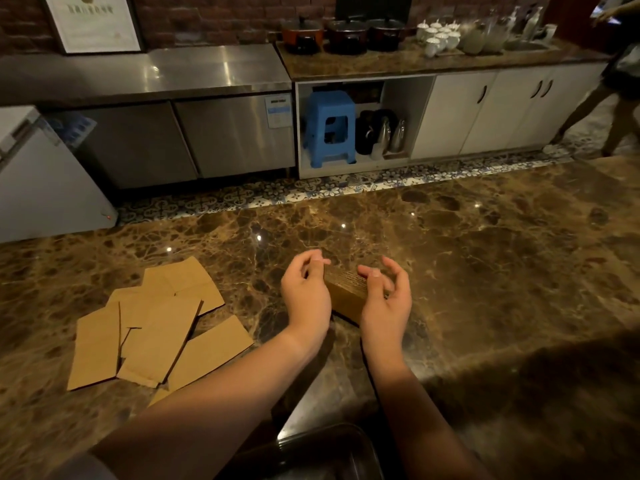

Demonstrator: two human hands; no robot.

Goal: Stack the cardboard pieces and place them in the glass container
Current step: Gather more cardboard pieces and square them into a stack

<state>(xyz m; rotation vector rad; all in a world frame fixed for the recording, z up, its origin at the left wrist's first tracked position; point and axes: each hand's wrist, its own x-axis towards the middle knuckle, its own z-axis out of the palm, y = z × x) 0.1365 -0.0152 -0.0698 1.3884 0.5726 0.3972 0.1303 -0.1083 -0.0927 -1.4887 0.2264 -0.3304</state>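
Nearest me, a dark container rim at the brown marble tabletop. My left hand and right hand, grips loosely curled, flank a cardboard stack. Loose cardboard pieces lie left. Beyond: patterned floor tiles, a blue stool.

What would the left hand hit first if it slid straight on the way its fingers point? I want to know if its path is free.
Probably the cardboard stack: the left hand sits right beside it, fingers curled toward its near end. Depth is unclear, so contact may already exist.
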